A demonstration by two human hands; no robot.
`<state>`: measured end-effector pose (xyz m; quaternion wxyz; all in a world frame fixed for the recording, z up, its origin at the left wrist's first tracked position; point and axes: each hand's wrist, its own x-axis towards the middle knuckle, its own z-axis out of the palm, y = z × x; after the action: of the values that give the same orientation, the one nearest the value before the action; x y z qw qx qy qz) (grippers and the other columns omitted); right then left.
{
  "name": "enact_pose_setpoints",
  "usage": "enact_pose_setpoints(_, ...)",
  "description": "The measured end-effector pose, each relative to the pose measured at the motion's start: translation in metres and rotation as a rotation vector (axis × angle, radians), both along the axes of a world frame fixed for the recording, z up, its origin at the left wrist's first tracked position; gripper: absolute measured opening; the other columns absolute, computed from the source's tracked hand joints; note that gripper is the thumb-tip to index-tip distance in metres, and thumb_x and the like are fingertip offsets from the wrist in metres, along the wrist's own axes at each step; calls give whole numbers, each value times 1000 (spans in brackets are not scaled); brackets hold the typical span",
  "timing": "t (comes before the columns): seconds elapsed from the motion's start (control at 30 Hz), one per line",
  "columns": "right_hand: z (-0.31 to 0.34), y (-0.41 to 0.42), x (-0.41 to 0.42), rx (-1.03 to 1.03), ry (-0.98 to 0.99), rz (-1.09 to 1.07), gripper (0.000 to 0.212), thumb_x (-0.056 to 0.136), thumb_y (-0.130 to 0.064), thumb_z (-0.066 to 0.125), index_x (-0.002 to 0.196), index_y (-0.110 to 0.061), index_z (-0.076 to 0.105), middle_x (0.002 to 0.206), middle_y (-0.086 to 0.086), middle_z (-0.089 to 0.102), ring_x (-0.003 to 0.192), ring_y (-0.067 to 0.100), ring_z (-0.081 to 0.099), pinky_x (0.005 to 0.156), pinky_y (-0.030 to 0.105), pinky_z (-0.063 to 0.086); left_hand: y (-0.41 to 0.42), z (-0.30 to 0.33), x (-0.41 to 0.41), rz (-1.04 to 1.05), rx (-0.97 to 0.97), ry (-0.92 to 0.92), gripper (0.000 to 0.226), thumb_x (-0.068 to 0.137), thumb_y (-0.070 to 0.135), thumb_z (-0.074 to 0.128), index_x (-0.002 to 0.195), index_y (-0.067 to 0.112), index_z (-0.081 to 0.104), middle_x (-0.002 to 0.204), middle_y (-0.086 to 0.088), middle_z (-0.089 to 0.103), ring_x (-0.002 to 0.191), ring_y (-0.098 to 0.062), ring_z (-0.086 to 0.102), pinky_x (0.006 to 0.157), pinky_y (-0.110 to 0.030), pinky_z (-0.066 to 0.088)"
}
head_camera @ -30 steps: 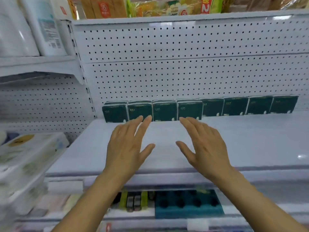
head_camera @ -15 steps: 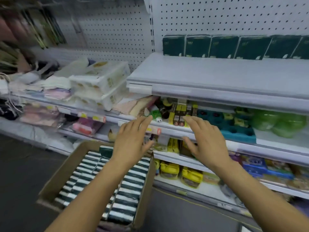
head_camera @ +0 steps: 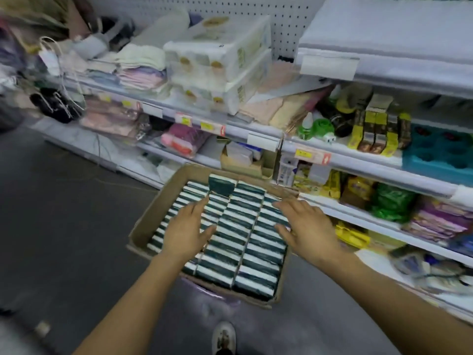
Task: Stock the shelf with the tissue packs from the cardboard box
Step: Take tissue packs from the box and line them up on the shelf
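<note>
An open cardboard box [head_camera: 147,226] sits low in front of the shelving, packed with rows of dark green and white tissue packs [head_camera: 238,242]. One pack [head_camera: 221,185] stands higher than the rest at the box's far end. My left hand [head_camera: 185,230] hovers over the left rows with fingers spread and holds nothing. My right hand [head_camera: 305,225] hovers over the right rows, also spread and empty. The white shelf [head_camera: 384,39] for the packs is at the top right, only its front part in view.
Big white packs of paper rolls [head_camera: 220,62] and folded towels [head_camera: 138,65] fill the shelf to the left. Lower shelves on the right hold bottles, small boxes [head_camera: 373,131], a teal tray [head_camera: 440,155] and bagged goods. Dark floor lies to the left; a shoe [head_camera: 224,336] shows below the box.
My view has swung down and left from the row of packs on the white shelf to the box. Both hands came down from the shelf and now hover over the packs.
</note>
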<state>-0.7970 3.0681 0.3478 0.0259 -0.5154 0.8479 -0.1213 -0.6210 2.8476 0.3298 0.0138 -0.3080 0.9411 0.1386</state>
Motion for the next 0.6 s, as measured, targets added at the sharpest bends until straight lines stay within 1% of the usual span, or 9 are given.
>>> enact_pose_setpoints(0.07, -16, -32, 14, 24, -44, 15, 44, 96, -37, 55, 137, -22, 50, 130, 3, 57, 118, 30, 54, 88, 43, 47, -35, -15, 13, 34, 40, -46, 64, 93, 44, 59, 149, 24, 34, 144, -5, 46, 127, -28, 45, 92, -41, 45)
enact_pose_setpoints(0.13, -32, -66, 26, 78, -90, 24, 44, 99, -38, 49, 141, -24, 45, 134, 1, 53, 124, 27, 49, 93, 41, 43, -67, -33, 22, 56, 97, -87, 61, 93, 42, 60, 147, 23, 38, 144, -6, 45, 128, -29, 45, 92, -43, 46)
enact_pose_setpoints(0.23, -62, -114, 40, 138, -156, 41, 43, 101, -37, 43, 143, -26, 42, 137, -1, 50, 126, 24, 45, 97, 38, 39, -106, -65, 30, 63, 180, -129, 55, 94, 38, 59, 144, 23, 42, 142, -6, 48, 128, -27, 45, 95, -43, 47)
enact_pose_setpoints(0.3, -84, -142, 46, 170, -185, 42, 40, 101, -37, 43, 141, -27, 43, 137, -3, 51, 127, 22, 43, 100, 37, 36, -126, -87, 32, 34, 224, -142, 45, 95, 33, 60, 139, 25, 49, 139, -4, 52, 125, -24, 49, 95, -42, 49)
enact_pose_setpoints(0.4, -118, -177, 53, 232, -215, 65, 39, 102, -35, 41, 140, -28, 42, 140, -4, 49, 130, 21, 40, 104, 37, 32, -145, -118, 31, -58, 301, -121, 30, 95, 27, 61, 125, 25, 62, 133, 2, 58, 119, -17, 53, 92, -37, 51)
enact_pose_setpoints(0.47, -138, -195, 54, 278, -220, 78, 40, 102, -34, 40, 142, -28, 40, 142, -4, 47, 131, 21, 37, 106, 37, 29, -153, -136, 28, -113, 325, -102, 29, 95, 25, 63, 124, 24, 63, 130, 4, 58, 119, -17, 53, 92, -35, 50)
enact_pose_setpoints(0.6, -169, -219, 53, 368, -187, 89, 46, 101, -38, 42, 145, -29, 35, 142, -3, 47, 133, 20, 36, 109, 37, 24, -165, -160, 19, -157, 342, -59, 36, 92, 23, 67, 127, 23, 60, 120, 4, 50, 100, -15, 56, 84, -36, 53)
